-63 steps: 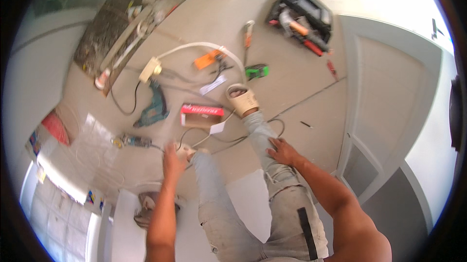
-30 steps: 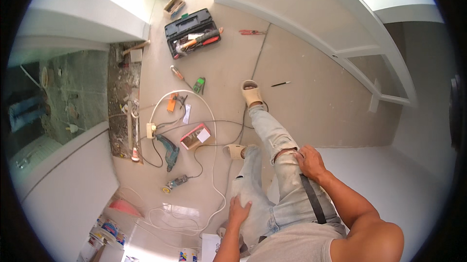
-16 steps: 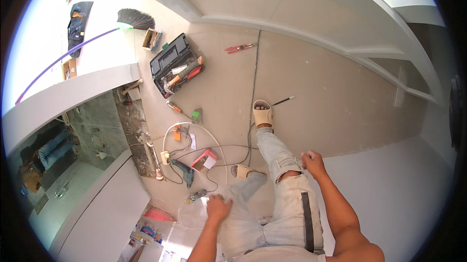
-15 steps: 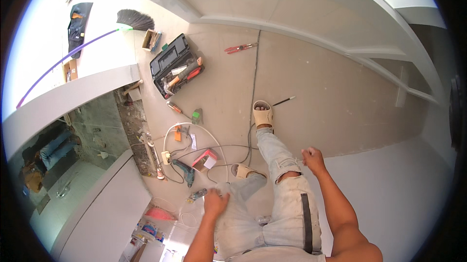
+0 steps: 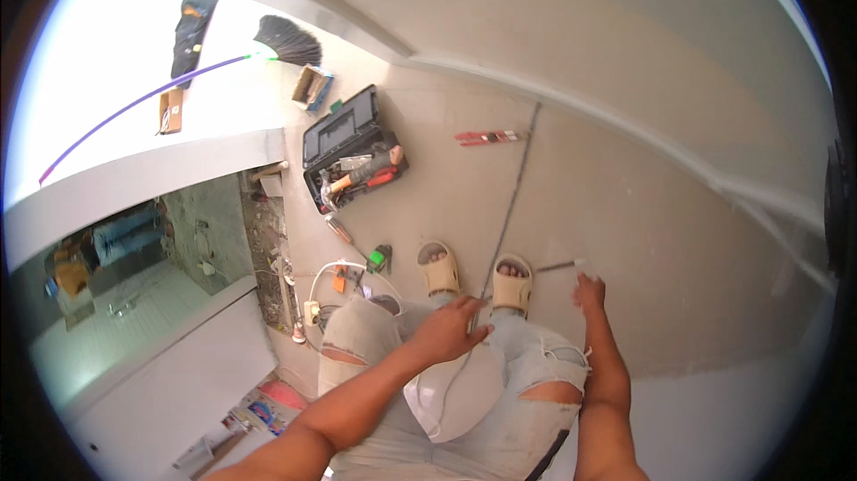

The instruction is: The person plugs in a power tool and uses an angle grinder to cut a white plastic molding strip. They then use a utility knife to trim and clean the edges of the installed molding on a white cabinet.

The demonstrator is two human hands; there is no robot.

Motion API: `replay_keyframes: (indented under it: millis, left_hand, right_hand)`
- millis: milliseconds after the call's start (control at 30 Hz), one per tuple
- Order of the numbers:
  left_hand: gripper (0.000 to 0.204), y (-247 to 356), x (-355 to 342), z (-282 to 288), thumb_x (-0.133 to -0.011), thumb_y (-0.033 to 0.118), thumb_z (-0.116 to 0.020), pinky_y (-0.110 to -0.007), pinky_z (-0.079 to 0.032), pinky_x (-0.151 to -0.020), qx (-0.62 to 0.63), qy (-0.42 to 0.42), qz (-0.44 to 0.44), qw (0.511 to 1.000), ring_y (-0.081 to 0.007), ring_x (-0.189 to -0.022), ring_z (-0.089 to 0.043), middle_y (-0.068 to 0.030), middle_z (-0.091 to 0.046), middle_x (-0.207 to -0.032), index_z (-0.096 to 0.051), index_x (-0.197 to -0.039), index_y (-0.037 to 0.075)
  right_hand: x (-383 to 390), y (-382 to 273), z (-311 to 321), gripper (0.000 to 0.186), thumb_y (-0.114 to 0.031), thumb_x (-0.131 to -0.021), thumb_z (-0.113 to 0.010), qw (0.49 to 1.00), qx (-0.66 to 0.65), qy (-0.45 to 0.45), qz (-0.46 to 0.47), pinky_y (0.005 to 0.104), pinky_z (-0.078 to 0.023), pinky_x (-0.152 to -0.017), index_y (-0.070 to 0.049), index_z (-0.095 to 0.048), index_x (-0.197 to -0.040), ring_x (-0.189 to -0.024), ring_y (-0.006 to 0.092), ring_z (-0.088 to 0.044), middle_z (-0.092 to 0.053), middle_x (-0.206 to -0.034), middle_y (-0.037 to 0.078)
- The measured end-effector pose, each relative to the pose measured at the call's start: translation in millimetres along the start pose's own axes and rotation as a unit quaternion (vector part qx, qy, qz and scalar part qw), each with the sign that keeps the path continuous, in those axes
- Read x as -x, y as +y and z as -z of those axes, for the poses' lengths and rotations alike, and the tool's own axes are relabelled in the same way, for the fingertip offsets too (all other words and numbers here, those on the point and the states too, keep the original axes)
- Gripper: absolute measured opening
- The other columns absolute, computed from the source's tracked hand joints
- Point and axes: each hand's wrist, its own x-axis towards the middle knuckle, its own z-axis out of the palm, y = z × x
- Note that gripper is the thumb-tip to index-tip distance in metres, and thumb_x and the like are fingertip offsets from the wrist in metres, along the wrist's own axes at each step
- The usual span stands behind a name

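moved since half a second ago: right hand (image 5: 589,292), from beside the knee to down by the pen (image 5: 556,267)

also brought together: left sandal (image 5: 438,270) and right sandal (image 5: 511,292), now side by side. look for the pen flat on the floor (image 5: 652,204), just right of the right sandal, dark for most of its length and pale at the end by the right hand. seems to be at the reaching step, squatting low. to get up such a thin stick, probably best to pinch near the floor, gently, so as not to roll it away. cannot tell yet if touching it, or if apart or together in the right fingers. kept over the gap between the knees (image 5: 552,392): left hand (image 5: 451,329), empty by its looks, with fingers close together and thumb stuck out.

smooth and light brown underfoot, with a long dark line (image 5: 522,173), maybe a cord. near its far end, a red tool (image 5: 489,137). look left for an open black toolbox (image 5: 341,131) with a hammer (image 5: 342,184) inside, then a screwdriver (image 5: 338,229). farther out, a broom (image 5: 290,42), a big white door (image 5: 536,26), and past a broken strip (image 5: 266,240), a dim tiled space (image 5: 210,253).
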Motion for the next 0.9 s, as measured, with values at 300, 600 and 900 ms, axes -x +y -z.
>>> replay_keyframes:
  millis: [300, 600, 900]
  left_hand:
    - [0.054, -7.9, -133.3, 62.1, -0.089, 0.037, -0.067, -0.046, -0.049, -0.096, -0.181, 0.047, -0.148, 0.971, -0.0406, -0.113, -0.059, -0.0198, -0.060, -0.122, -0.056, -0.130, 0.002]
    - [0.046, 25.3, -143.7, 103.4, -0.093, 0.030, -0.067, -0.043, -0.052, -0.092, -0.050, 0.102, -0.294, 0.949, -0.0325, -0.109, -0.064, -0.0164, -0.064, -0.120, -0.058, -0.129, 0.003]
    - [0.028, 49.4, -81.8, 98.2, -0.095, 0.018, -0.069, -0.034, -0.055, -0.082, 0.126, 0.076, -0.426, 0.893, -0.0222, -0.098, -0.069, -0.0128, -0.071, -0.106, -0.066, -0.118, 0.004]
  right_hand:
    - [-67.7, 6.5, -40.3, 0.039, -0.031, -0.098, -0.059, 0.985, 0.035, 0.086, 0.148, 0.0387, -0.052, -0.060, 0.006, -0.060, -0.112, -0.070, 0.0252, -0.065, -0.066, -0.086, 0.015]
    - [161.2, -198.1, 66.7, 0.027, -0.008, -0.098, -0.051, 0.789, 0.011, 0.320, 0.524, 0.0421, -0.049, -0.085, 0.003, -0.060, -0.121, -0.092, 0.0306, -0.062, -0.063, -0.099, 0.019]
    - [300.7, -247.6, -20.0, 0.019, -0.012, -0.092, -0.061, 0.696, 0.254, 0.013, 0.672, 0.0468, -0.049, -0.086, -0.003, -0.064, -0.108, -0.095, 0.0402, -0.059, -0.061, -0.100, 0.019]
